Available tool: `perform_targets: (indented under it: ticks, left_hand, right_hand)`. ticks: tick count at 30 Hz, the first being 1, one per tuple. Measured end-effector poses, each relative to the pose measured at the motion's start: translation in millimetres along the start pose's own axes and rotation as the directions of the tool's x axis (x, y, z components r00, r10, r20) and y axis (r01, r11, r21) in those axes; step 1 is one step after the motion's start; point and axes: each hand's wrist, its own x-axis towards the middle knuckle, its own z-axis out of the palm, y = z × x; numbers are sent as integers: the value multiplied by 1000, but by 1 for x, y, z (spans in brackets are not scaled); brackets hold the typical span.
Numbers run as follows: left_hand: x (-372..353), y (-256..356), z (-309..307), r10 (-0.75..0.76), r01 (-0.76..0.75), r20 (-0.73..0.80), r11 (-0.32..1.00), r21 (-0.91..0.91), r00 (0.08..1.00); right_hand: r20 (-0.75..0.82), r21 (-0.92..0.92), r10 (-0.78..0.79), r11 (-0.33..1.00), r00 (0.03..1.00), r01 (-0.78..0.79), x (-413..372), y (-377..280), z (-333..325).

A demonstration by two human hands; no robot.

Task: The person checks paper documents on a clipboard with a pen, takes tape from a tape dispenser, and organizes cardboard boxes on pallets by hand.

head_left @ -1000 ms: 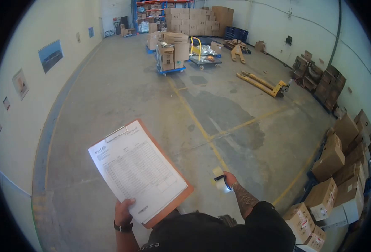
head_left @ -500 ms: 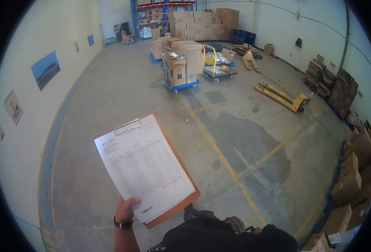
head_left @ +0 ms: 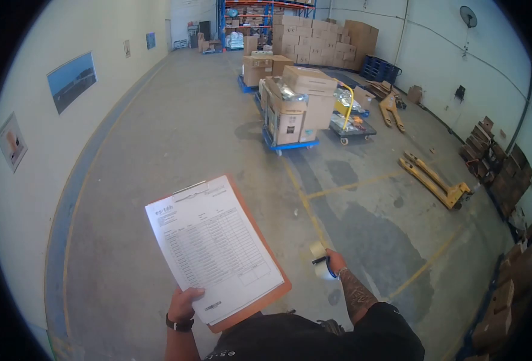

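Clamped firmly round the lower left edge, the left hand (head_left: pixel 183 305) has its thumb flat on the sheets of an orange-brown rectangular clipboard (head_left: pixel 276 290), and out to its right the right hand (head_left: pixel 336 262) is closed on a pale yellow roll with a dark handle-like piece (head_left: pixel 318 248), perhaps a tape dispenser, too small to be sure. Up from the left hand the board slants, its white printed papers (head_left: pixel 218 249) under a slim metal clip (head_left: pixel 190 189) at the far end: a header, a ruled table, a barcode right by the thumb, fine print blurred.

And a change! Half a second ago the right hand was tucked against the body, roll out of sight; now it's swung forward again, roll in full view. Clipboard stays put in the left hand, while the blue-based trolley (head_left: pixel 290 145), piled with brown cartons (head_left: pixel 289 120), looms larger beyond it.

Room to move? Bare grey concrete floor (head_left: pixel 157 150) stretches ahead and left of the clipboard, to a grey-blue floor band (head_left: pixel 70 222) along the cream wall (head_left: pixel 91 36). Ahead of the right hand runs a yellow painted line (head_left: pixel 305 201); farther off to its right sits a yellow pallet jack (head_left: pixel 434 182), and well right, brown cardboard boxes (head_left: pixel 500 307) edge the floor.
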Motion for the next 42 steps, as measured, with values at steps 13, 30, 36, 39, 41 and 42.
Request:
perform_targets:
  ticks: [13,30,36,39,41,42]
  left_hand:
    - [380,117,-41,-52,41,168,997,69,984]
    - [838,221,-90,-12,12,243,1000,3,970]
    - [1012,290,-116,-6,-26,266,993,118,964]
    - [1093,323,-124,-36,6,232,992,128,972]
    - [1151,333,-135,-24,-9,244,991,132,969]
    - [1180,336,-140,-13,-19,254,992,123,967]
  right_hand:
    - [262,-447,753,649,604,-615,105,88,109]
    - [-11,56,-211,976,977,211,847,-270,84]
    - [57,44,-60,997,997,57,932,-250,132]
    - [212,-210,297,944,931,-253,927,-236,133]
    - [158,-203,483,869,861,-450,926,-211,146]
    - [165,-257,539,832,826,-492,928,-208,146]
